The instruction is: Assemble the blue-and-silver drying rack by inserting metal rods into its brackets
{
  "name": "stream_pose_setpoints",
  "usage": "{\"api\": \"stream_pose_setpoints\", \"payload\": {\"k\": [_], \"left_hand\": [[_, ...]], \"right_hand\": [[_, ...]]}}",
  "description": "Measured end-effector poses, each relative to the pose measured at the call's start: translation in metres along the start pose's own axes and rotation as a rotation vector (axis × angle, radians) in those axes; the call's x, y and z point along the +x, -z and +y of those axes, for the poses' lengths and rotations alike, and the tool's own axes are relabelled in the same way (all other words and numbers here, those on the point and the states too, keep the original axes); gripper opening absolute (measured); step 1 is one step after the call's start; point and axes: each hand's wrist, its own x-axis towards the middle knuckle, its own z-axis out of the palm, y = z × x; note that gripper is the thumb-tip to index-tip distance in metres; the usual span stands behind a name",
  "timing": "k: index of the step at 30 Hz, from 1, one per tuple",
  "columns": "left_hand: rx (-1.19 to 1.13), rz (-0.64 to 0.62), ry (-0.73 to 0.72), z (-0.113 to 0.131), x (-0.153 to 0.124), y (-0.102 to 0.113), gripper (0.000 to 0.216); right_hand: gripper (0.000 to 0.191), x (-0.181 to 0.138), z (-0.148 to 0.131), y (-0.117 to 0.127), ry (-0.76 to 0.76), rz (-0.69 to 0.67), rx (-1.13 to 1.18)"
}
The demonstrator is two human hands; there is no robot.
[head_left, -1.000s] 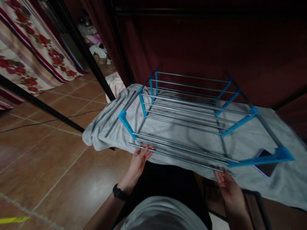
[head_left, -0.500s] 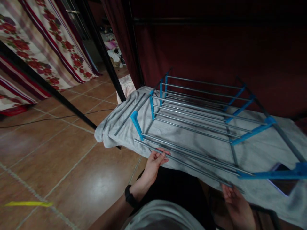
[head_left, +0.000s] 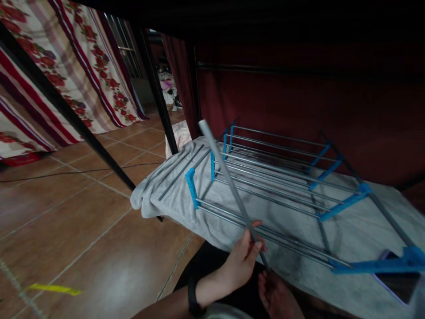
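Observation:
A metal rack [head_left: 282, 173] of grey rods and blue plastic connectors lies on a grey towel [head_left: 166, 186]. I hold one loose grey rod [head_left: 226, 173], tilted up and away to the left. My left hand [head_left: 244, 259], with a black wrist band, is closed around the rod's lower part. My right hand [head_left: 277, 297] sits just below it at the rod's bottom end, fingers curled there. Two more loose rods [head_left: 175, 173] lie on the towel left of the rack.
A phone [head_left: 396, 283] lies on the towel at the right under a blue connector. Black bed-frame posts [head_left: 159, 104] and a dark red curtain stand behind. Floral curtains [head_left: 66, 66] hang at left over a brown tiled floor with a cable and yellow tape.
The front rod has come off the rack and swung upright, lifted by both hands. My right hand moved left to the rod's lower end. The camera view shifted upward.

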Motion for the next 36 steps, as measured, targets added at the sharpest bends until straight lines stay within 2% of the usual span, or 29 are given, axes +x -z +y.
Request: {"api": "stream_pose_setpoints", "payload": {"k": [2, 4, 5, 8, 11, 13, 16, 19, 23, 28, 36], "left_hand": [[0.121, -0.070, -0.073, 0.019, 0.005, 0.004, 0.053], [0.196, -0.122, -0.150, 0.037, 0.009, 0.010, 0.053], [0.215, -0.137, -0.183, 0.044, 0.011, 0.014, 0.050], [0.343, -0.165, -0.223, 0.049, 0.015, 0.024, 0.041], [0.682, -0.234, -0.269, 0.030, 0.018, 0.037, 0.037], [0.897, -0.275, -0.351, 0.011, 0.020, 0.047, 0.039], [1.111, -0.277, -0.479, -0.016, 0.024, 0.062, 0.044], [1.180, -0.295, -0.518, -0.034, 0.028, 0.075, 0.045], [1.187, -0.327, -0.492, -0.049, 0.031, 0.089, 0.041], [1.233, -0.318, -0.416, -0.067, 0.037, 0.108, 0.037], [1.187, -0.245, -0.364, -0.082, 0.042, 0.163, 0.034]], "right_hand": [[0.034, -0.003, -0.003, -0.018, -0.206, -0.054, -0.007], [0.044, -0.008, -0.013, -0.035, -0.309, -0.083, 0.012], [0.046, -0.011, -0.020, -0.043, -0.273, -0.072, 0.029], [0.048, -0.022, -0.053, -0.065, 0.036, 0.050, 0.046], [0.039, -0.033, -0.089, -0.078, 0.298, 0.164, 0.028], [0.033, -0.039, -0.108, -0.081, 0.441, 0.228, 0.043], [0.040, -0.044, -0.123, -0.077, 0.550, 0.268, 0.072], [0.041, -0.041, -0.125, -0.068, 0.580, 0.287, 0.116], [0.034, -0.029, -0.119, -0.052, 0.585, 0.352, 0.179], [0.035, -0.015, -0.110, -0.030, 0.570, 0.425, 0.239], [0.031, -0.012, -0.111, -0.003, 0.555, 0.500, 0.362]]}}
